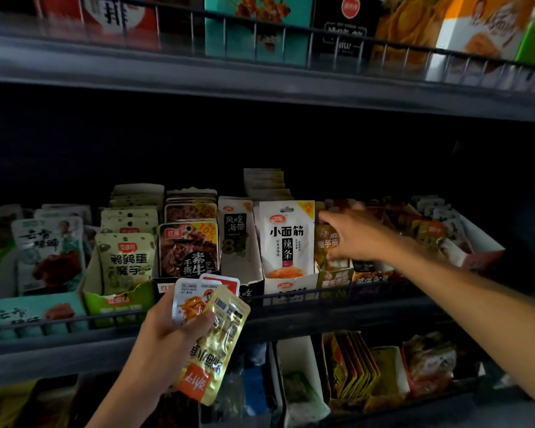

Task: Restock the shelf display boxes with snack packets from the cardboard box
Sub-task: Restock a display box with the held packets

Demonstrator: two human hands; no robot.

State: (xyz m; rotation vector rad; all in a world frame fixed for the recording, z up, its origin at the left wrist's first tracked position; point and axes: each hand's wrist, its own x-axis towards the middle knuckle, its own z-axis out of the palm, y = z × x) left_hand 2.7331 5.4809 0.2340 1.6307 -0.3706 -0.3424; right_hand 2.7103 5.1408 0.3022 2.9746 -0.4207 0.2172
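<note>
Head view: left grip (170, 329) clutches snack packets (210, 322); right grip (349, 234), fingers spread, touches shelf packets (329, 242).

Two bare forearms show below the middle shelf rail (291, 307). The left hand (170, 329) and right hand (352, 236) wear no gloves, rings or watch. No sleeve reaches either wrist; both arms are uncovered as far as the picture's edge. The fingernails that show on the left hand are short and unpainted.
</note>
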